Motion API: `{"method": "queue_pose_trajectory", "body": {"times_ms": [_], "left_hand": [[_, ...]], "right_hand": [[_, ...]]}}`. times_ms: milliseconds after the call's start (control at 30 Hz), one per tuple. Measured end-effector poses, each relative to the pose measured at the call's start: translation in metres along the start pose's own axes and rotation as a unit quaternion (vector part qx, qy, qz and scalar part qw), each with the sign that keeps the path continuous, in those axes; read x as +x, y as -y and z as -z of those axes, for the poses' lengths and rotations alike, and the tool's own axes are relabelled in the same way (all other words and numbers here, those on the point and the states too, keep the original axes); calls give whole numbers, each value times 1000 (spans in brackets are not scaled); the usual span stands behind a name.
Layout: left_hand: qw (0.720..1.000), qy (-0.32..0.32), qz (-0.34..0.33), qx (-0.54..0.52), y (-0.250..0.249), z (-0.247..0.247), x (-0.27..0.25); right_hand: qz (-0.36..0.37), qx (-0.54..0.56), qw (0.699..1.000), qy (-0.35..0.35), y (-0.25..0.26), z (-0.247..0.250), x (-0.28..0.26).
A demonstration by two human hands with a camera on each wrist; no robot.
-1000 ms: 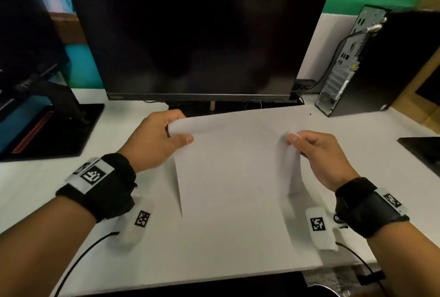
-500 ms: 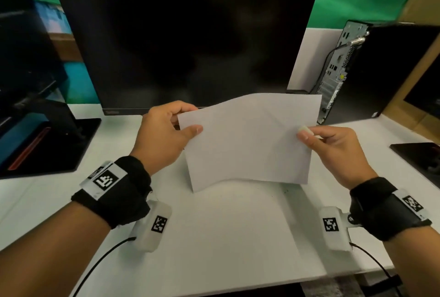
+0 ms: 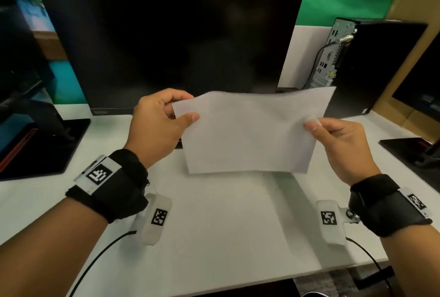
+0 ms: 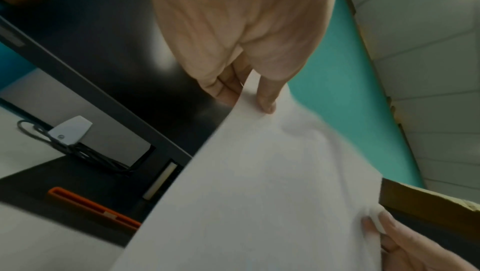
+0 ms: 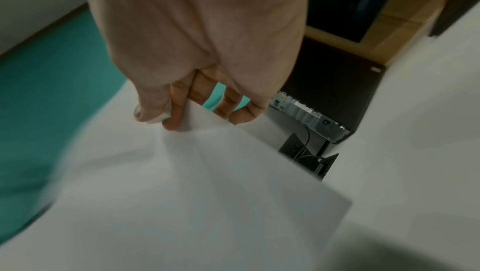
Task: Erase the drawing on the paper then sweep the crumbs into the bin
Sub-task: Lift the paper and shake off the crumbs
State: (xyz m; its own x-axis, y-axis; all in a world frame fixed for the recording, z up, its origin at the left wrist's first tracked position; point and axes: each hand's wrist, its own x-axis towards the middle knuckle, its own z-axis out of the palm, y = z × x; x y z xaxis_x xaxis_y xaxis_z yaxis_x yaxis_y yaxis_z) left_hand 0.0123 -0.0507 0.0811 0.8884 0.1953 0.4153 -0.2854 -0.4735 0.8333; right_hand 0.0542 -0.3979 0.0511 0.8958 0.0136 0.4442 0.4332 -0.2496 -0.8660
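Moved: paper (image 3: 250, 132) now lifted clear of the desk (image 3: 214, 237), held higher.
Left hand (image 3: 157, 127): pinching the sheet's left edge.
Right hand (image 3: 342, 146): pinching its right edge plus a small white eraser (image 4: 376, 221), plainest from the left wrist.
Sheet: thin, rippled.

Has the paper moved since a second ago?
Yes. The paper has lifted off the desk; its top edge now overlaps the monitor.

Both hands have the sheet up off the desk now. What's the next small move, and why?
Probably set the paper aside, or tilt it toward the bin if one is in reach; none is in view. The left hand and right hand pinch its side edges, holding it clear of the desk, where a few dark crumbs lie. A small white piece, maybe the eraser, sits at the right fingertips.
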Motion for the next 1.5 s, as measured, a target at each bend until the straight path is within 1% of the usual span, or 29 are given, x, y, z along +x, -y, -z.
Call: {"method": "queue_pose_trajectory", "body": {"times_ms": [100,233,300,333,400,433,467,500,533,567,600,633,667,700,800,867,933,1033,1100,1167,1200,1233,1267,1300,1367,1433,1467,1500], "left_hand": [[1000,-4,8,-11,2,5,0],[1000,-5,-3,-10,1,11,0],[1000,-12,-5,-11,2,15,0],[1000,-23,-1,-14,3,18,0],[998,-61,18,-26,9,28,1],[996,-82,31,-29,15,34,1],[993,-101,48,-31,21,41,0],[990,-119,68,-27,30,49,-2],[987,-135,89,-18,40,59,-6],[982,-150,112,-9,51,68,-10],[976,-166,139,-6,63,79,-16],[968,-182,171,-12,75,90,-23],[959,-197,203,-19,87,103,-31],[949,-209,234,-22,98,115,-41],[920,-240,310,-17,125,153,-73],[901,-256,351,-8,138,176,-92],[888,-258,381,18,145,193,-107],[875,-246,414,63,150,206,-121],[869,-244,424,77,149,209,-126],[866,-243,419,121,147,211,-128],[867,-231,415,151,145,212,-128],[867,-210,414,182,144,212,-128],[866,-177,415,214,142,212,-127],[860,-132,423,254,141,210,-126],[829,-41,436,349,131,202,-122],[806,29,408,428,117,183,-117],[804,56,381,453,109,171,-116],[811,78,348,464,101,158,-114]], "right_hand": [[4,0,1000,1,4,-2,-1],[12,3,1000,3,9,-9,1],[24,-36,999,-7,9,-16,6],[29,-73,997,-23,9,-21,9],[39,-163,982,-88,12,-36,14],[53,-191,973,-118,17,-46,14],[76,-200,969,-124,25,-60,12],[98,-203,969,-99,34,-77,7],[103,-197,974,-46,44,-97,0],[85,-188,978,27,51,-118,-8],[53,-172,977,111,56,-140,-16],[18,-150,971,184,58,-162,-22],[-11,-130,963,238,58,-184,-28],[-29,-123,954,273,56,-205,-31],[-45,-146,925,347,53,-268,-40],[-65,-139,908,391,56,-307,-49],[-89,-125,894,420,62,-341,-54],[-100,-143,876,450,68,-384,-61],[-105,-163,859,474,69,-403,-65],[-89,-200,841,494,67,-415,-67],[-71,-223,835,498,65,-417,-67],[-54,-241,832,496,65,-418,-67],[-43,-247,836,489,66,-416,-67],[-47,-245,839,483,67,-413,-67],[-91,-194,856,471,69,-404,-67],[-141,-116,879,440,74,-384,-65],[-161,-86,887,425,76,-370,-65],[-172,-66,891,416,78,-353,-65]]}}
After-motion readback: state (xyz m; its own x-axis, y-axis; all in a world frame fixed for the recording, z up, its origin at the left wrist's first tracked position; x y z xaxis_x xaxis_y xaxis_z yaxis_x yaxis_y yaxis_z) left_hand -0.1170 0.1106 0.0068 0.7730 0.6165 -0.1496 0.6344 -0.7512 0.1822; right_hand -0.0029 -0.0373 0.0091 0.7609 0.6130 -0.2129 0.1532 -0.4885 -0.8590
